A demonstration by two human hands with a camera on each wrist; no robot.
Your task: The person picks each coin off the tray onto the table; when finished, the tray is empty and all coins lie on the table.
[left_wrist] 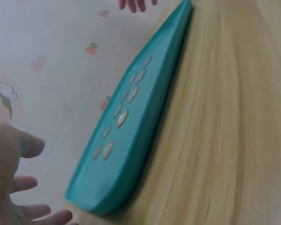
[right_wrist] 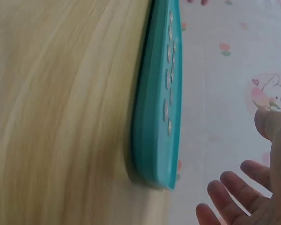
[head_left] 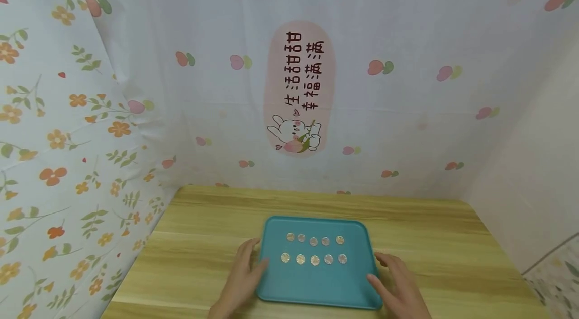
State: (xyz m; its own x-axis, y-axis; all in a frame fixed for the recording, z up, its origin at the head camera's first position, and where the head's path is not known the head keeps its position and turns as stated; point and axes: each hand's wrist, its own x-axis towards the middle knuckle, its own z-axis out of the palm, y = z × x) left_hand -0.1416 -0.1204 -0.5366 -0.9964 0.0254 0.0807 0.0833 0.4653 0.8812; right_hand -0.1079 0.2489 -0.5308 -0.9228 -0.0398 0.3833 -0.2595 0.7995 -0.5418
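Observation:
A teal rectangular tray [head_left: 316, 286] lies on the table. Small round coin-like discs [head_left: 314, 260], some gold and some silver in tone, are set out on it in two rows. At the tray's left side is my left hand [head_left: 242, 276], slightly blurred, its thumb over the rim in the head view. By the right side is my right hand [head_left: 400, 286], thumb near the rim. Both wrist views show relaxed, spread fingers: the left hand [left_wrist: 14, 183] and the right hand [right_wrist: 250, 192] appear apart from the tray and hold nothing.
The wood-grain table [head_left: 203, 238] surrounds the tray. Behind it hangs a white curtain [head_left: 217, 123] with fruit prints and a rabbit picture [head_left: 296, 130]. A floral cloth [head_left: 68, 133] covers the left side, and a pale panel [head_left: 534, 168] stands at the right.

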